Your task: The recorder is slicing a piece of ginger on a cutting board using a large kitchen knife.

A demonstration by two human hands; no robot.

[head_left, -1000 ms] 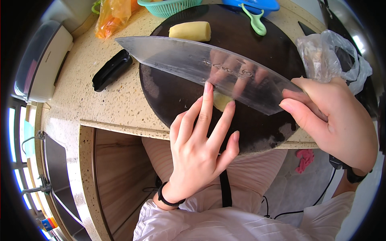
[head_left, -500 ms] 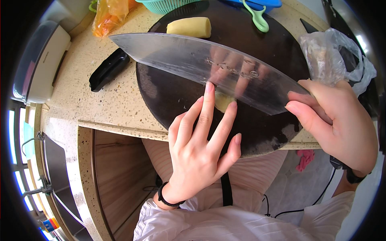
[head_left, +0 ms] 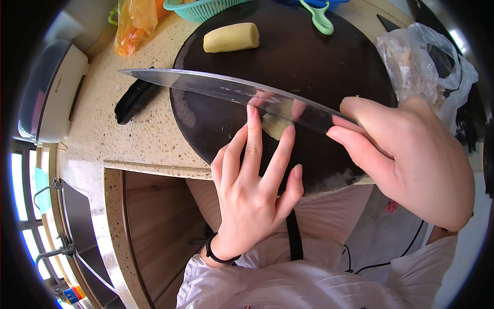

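A large kitchen knife [head_left: 200,82] crosses the round dark cutting board [head_left: 324,67] in a slant, gripped by my right hand [head_left: 411,165] at its right end. Under the blade lies a pale yellow flat piece [head_left: 274,127], partly hidden. My left hand [head_left: 247,201] has its fingers spread, with fingertips on that piece and against the blade. A peeled pale yellow cylindrical piece [head_left: 230,37] lies on the back of the board, and a light green peeler [head_left: 321,20] rests near the board's back edge.
A black holder [head_left: 134,100] and white-and-dark appliance [head_left: 51,90] are on the speckled counter [head_left: 113,144] at left. Behind sit an orange plastic bag [head_left: 135,31], a teal basket [head_left: 206,7] and a blue container [head_left: 337,4]. A clear bag [head_left: 411,62] lies at right.
My right hand has shifted leftward, and the blade now shows narrower, more edge-on, with its tip lower and further left. My left fingertips have moved slightly left, still on the piece.
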